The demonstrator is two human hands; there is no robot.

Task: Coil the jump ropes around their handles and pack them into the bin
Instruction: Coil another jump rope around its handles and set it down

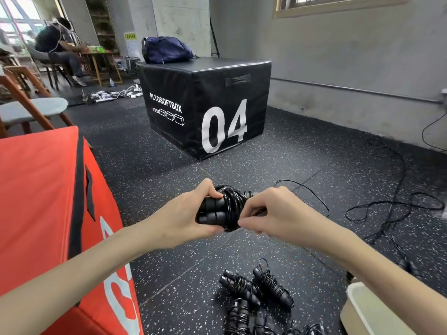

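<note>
Seen from above, the left hand (186,213) grips a jump rope's paired handles (210,212) steady while the right hand (268,211) pinches the cord, probably tucking its end. Coiled ropes (256,288) lie on the floor beside the pale bin (362,308), likely awaiting packing.

Black jump rope (225,209) coiled around paired handles at frame centre, wound ropes (256,291) piled lower centre, cream bin (362,310) lower right
</note>
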